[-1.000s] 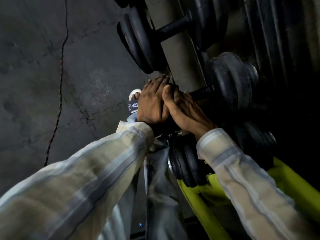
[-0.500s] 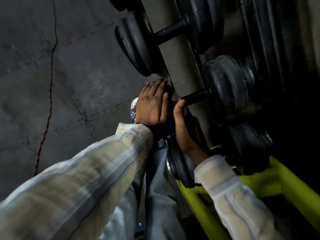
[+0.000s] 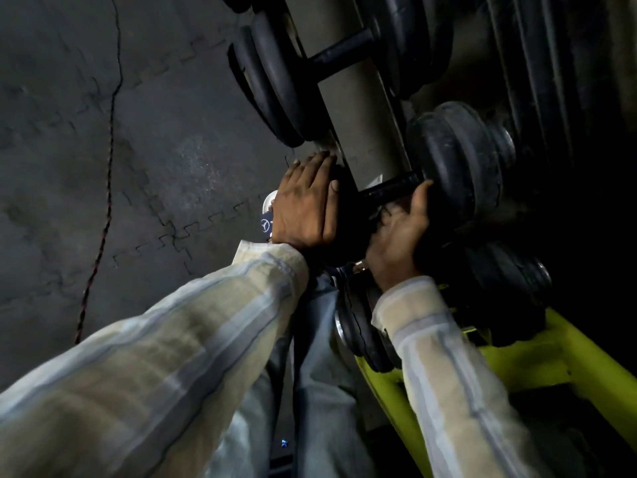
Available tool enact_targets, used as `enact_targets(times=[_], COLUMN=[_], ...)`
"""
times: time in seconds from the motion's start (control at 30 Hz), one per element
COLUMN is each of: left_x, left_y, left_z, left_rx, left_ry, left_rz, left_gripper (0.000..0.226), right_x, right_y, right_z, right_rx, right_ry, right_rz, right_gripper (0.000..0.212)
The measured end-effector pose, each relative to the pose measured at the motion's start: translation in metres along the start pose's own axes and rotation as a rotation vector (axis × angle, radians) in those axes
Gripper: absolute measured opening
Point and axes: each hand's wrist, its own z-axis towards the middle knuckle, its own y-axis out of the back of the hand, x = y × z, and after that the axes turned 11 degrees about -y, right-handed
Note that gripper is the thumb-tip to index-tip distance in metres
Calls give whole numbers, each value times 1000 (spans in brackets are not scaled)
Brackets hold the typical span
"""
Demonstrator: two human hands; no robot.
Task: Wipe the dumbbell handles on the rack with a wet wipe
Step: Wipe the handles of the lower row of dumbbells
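Observation:
The middle dumbbell lies across the rack, its dark handle [image 3: 389, 189] running to a black rubber head [image 3: 451, 160] on the right. My right hand [image 3: 400, 236] grips this handle from below, its thumb up against the right head. My left hand [image 3: 303, 208] rests flat with straight fingers on the dumbbell's left head, which it mostly hides. No wet wipe shows; anything under my right palm is hidden. Another dumbbell's handle [image 3: 341, 55] sits higher on the rack, and a third dumbbell [image 3: 358, 332] lies below my right wrist.
The rack has a grey upright [image 3: 365, 132] and yellow-green lower rails [image 3: 537, 360]. Dark interlocking floor mats [image 3: 138, 150] spread to the left, with a thin twisted cord [image 3: 110, 132] running across them. My shoe [image 3: 267, 205] shows beside my left hand. Far right is in deep shadow.
My right hand slid right along the middle dumbbell's handle, from beside my left hand to the right head. My left hand stayed on the left head.

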Motion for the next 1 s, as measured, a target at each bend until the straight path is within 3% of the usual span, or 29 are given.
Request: enact_targets(times=[0.2, 0.33, 0.47, 0.57, 0.67, 0.8, 0.93, 1.0], left_x=[-2, -3, -4, -4, -4, -5, -5, -5], left_y=[1, 3, 3, 3, 3, 3, 3, 3], left_z=[1, 2, 2, 1, 2, 1, 2, 2], left_rx=[36, 31, 22, 21, 18, 25, 23, 26], left_ry=[7, 15, 21, 21, 16, 27, 20, 22], left_rz=[-14, -7, -2, 6, 4, 11, 18, 22], left_gripper=[53, 53, 53, 52, 53, 54, 54, 53], right_x=[9, 17, 27, 15, 14, 26, 6, 18], right_y=[6, 5, 8, 7, 12, 18, 5, 12], right_z=[12, 8, 5, -1, -5, 4, -9, -3], right_rx=[31, 12, 14, 11, 78, 39, 88, 102], right_ry=[-58, -62, 51, 51, -8, 80, 84, 129], right_rz=[194, 195, 272, 123, -83, 91, -111, 0], right_gripper=[67, 31, 13, 21, 13, 22, 31, 19])
